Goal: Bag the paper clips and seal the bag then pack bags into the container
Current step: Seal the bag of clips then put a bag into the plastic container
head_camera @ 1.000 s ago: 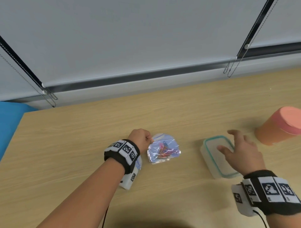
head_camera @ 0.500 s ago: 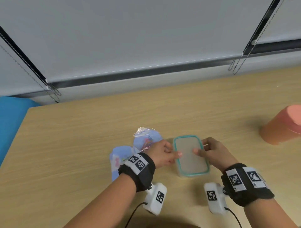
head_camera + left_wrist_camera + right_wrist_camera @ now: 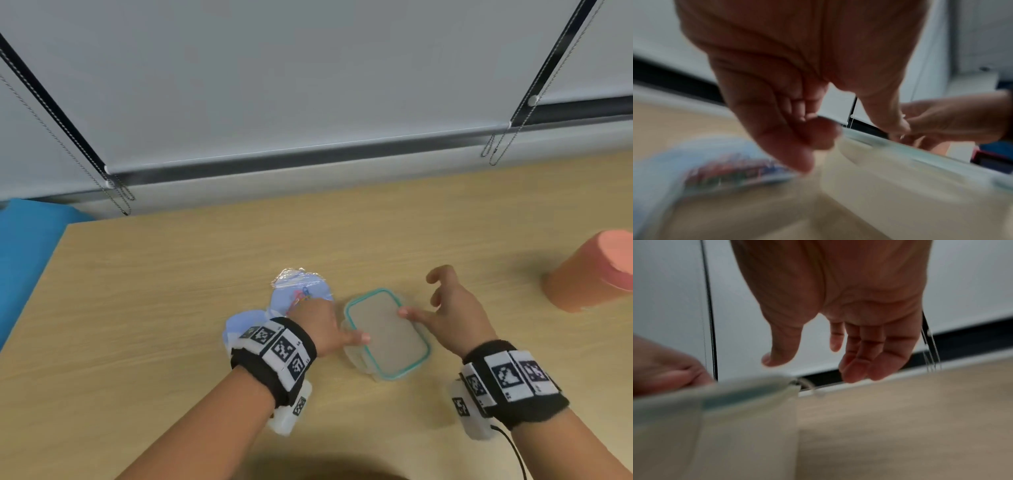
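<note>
Head view: right hand (image 3: 452, 311) has let go, fingers spread; left hand (image 3: 323, 325) grips container (image 3: 387, 334).

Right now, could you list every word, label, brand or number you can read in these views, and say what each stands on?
None: no readable word, brand or number in any view.
Left wristband: black-and-white square code markers, no legible text.
Right wristband: the same markers.
Container, bags, orange cup: no print visible.

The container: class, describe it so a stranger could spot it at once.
On the wooden table, look between the left hand and right hand. The container sits there, a clear rectangular box, lid on. Its teal rim sets it apart from the bags beside it.
</note>
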The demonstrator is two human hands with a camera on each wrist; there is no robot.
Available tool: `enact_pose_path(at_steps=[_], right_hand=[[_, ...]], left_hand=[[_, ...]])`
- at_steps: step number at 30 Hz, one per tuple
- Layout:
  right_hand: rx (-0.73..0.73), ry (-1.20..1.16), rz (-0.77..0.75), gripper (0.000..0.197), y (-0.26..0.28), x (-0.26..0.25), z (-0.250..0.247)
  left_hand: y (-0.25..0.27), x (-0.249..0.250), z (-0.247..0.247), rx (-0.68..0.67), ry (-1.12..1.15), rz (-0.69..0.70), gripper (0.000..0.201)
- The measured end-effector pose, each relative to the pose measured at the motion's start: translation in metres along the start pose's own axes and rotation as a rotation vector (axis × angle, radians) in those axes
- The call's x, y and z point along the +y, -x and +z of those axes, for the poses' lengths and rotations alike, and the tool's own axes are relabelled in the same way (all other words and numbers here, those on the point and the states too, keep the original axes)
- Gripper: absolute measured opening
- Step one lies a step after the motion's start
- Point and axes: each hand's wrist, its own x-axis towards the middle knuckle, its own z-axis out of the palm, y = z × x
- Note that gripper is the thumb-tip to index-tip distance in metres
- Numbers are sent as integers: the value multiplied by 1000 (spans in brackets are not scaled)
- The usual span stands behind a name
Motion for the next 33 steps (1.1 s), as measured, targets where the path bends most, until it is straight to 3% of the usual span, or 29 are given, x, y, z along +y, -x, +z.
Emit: enact_pose_path(at_steps=[1, 3, 5, 7, 10, 18, 24, 29, 31, 33], right_hand=[[44, 48, 16, 50, 5, 2, -8], [-76, 138, 108, 53, 20, 11, -19], [-349, 80, 247, 61, 35, 20, -13], [-515, -143, 344, 57, 44, 27, 3], [-508, -458, 425, 47, 41, 30, 16], [-461, -625, 521, 42, 33, 27, 29], [-228, -631, 384, 37, 36, 15, 34], [-80, -170, 80, 41, 34, 18, 19], [-27, -102, -32, 58, 33, 15, 7], [-76, -45, -226, 86, 30, 6, -2]], left_hand=[[-4, 3, -7, 110, -4, 15, 50], [-15, 11, -15, 247, 122, 59, 43], [-30, 19, -13, 190, 236, 109, 37], [-39, 23, -4, 42, 248, 85, 40], [-44, 17, 5, -62, 166, 49, 47], [-20, -10, 23, -126, 421, 13, 53], [-12, -11, 31, -22, 442, 31, 46], [0, -24, 10, 130, 272, 9, 65], [7, -51, -11, 224, 215, -70, 74], [14, -80, -31, 230, 58, -204, 88]])
